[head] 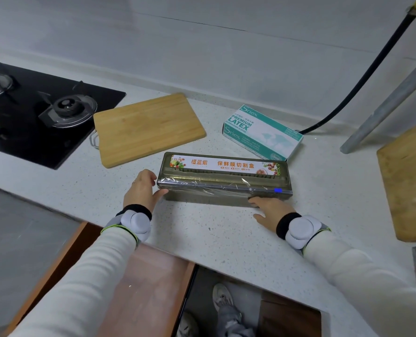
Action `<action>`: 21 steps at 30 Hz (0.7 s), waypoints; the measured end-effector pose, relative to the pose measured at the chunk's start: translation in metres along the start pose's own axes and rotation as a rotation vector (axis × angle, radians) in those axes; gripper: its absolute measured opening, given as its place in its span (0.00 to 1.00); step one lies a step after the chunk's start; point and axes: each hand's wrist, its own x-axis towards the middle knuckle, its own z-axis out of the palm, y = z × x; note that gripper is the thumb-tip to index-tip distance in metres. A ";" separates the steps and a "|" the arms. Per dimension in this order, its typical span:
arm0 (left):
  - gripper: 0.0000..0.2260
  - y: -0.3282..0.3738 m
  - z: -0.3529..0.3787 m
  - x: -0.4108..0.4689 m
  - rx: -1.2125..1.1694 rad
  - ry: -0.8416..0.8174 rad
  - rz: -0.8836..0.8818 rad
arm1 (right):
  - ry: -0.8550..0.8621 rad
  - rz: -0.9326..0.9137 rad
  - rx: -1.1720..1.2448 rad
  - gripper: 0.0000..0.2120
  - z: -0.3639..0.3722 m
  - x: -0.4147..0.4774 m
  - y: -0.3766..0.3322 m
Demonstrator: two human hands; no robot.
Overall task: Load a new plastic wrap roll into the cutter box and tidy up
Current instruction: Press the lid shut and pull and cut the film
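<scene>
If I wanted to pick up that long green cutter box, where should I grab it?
Probably by its two short ends, one hand on each, coming in from the left and right. The cutter box is long and lies flat, and the left hand already sits at its left end. Stay off the front edge, where the blue slider and loose film are.

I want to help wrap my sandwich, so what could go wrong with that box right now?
The loose plastic film along the front of the cutter box could bunch up or stick to itself. The left hand and right hand are close to the cutting strip with the blue slider, so fingers might get nicked. Pushed back, the box could bump the glove box.
</scene>
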 end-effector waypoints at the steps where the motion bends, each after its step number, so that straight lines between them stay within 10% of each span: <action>1: 0.17 0.000 0.000 0.001 0.002 -0.003 -0.001 | 0.002 0.007 0.008 0.22 0.000 0.000 0.002; 16: 0.16 0.000 0.000 0.004 0.022 -0.017 -0.006 | -0.035 0.284 0.065 0.13 -0.004 -0.015 0.048; 21: 0.16 0.002 0.000 0.004 0.017 -0.024 -0.011 | 0.206 0.465 0.219 0.08 0.000 -0.021 0.063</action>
